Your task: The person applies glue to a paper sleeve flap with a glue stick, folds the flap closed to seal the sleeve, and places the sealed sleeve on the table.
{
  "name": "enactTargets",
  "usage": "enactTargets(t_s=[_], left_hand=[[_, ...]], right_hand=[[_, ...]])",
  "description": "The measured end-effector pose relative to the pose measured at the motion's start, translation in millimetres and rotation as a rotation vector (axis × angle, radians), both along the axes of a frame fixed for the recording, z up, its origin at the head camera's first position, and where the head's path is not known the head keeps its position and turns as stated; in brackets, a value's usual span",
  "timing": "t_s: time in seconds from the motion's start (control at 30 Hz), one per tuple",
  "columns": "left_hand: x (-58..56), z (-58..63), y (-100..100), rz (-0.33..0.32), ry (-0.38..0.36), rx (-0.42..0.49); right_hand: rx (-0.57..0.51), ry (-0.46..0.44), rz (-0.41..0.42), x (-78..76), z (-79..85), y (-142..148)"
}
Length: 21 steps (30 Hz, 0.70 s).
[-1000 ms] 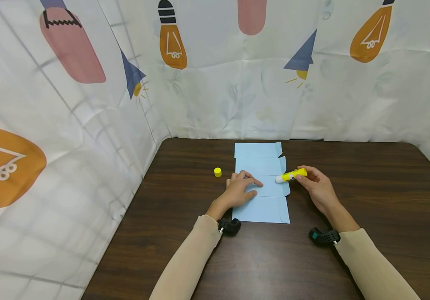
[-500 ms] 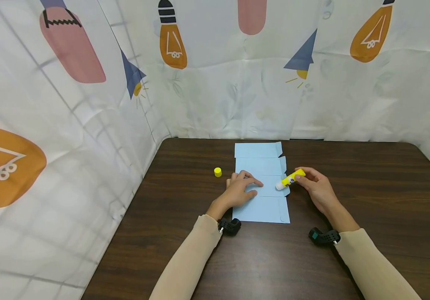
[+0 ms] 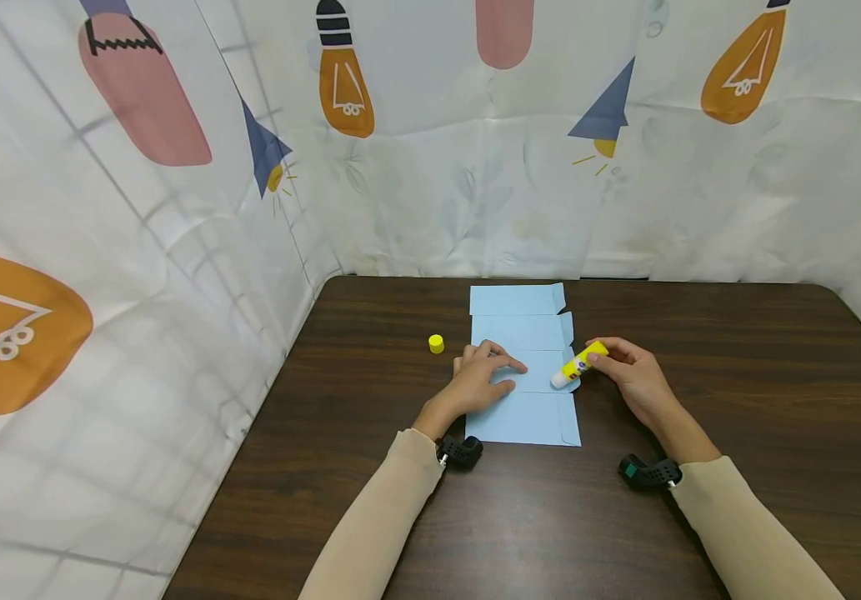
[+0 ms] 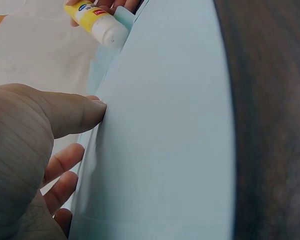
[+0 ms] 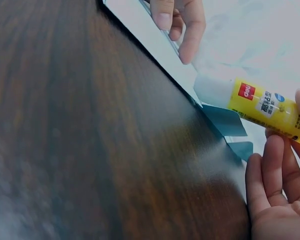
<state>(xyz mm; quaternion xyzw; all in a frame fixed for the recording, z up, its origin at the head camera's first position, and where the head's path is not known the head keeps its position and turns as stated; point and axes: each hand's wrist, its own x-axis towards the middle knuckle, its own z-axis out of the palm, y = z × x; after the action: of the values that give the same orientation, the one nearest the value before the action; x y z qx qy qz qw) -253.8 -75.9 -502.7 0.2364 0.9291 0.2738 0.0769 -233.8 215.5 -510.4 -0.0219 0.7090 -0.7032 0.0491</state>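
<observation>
Left hand (image 3: 481,383) rests, fingers loosely spread, on a flat light-blue paper sheet (image 3: 516,421) while the right hand (image 3: 642,382) pinches a yellow, white-ended cylindrical glue stick (image 3: 578,364) at a side flap (image 3: 575,384), probably for gluing, which calls for light, steady strokes.

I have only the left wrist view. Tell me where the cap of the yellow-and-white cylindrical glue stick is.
Observer: The head view shows the small yellow cylindrical cap on the dark brown wood-grain table, left of the light-blue creased paper sheet.
Operator: Give me the sheet's layout.
Observer: From above, it shows four panels in a column running away from the person.
Operator: Now say which panel the glue stick is at.
Observer: The glue stick has its white end at the right side of the third panel from the far edge. I can't be sure it touches.
</observation>
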Motion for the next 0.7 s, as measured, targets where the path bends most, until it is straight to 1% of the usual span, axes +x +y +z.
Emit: enactTargets(t_s=[0.1,0.2,0.37,0.5,0.7], left_hand=[[-0.1,-0.2,-0.3,0.0,0.001,-0.002],[0.1,0.1,0.1,0.0,0.002,-0.003],[0.1,0.7,0.3,0.0,0.004,-0.002],[0.1,0.6,0.0,-0.002,0.004,0.001],[1.3,1.0,0.0,0.001,0.001,-0.003]], right_hand=[[-0.001,0.008,0.005,0.5,-0.2,0.0],[0.021,0.017,0.015,1.1,-0.3,0.5],[0.027,0.014,0.023,1.9,1.2,0.7],[-0.009,0.007,0.026,2.1,0.7,1.8],[-0.11,-0.011,0.015,1.4,0.0,2.1]])
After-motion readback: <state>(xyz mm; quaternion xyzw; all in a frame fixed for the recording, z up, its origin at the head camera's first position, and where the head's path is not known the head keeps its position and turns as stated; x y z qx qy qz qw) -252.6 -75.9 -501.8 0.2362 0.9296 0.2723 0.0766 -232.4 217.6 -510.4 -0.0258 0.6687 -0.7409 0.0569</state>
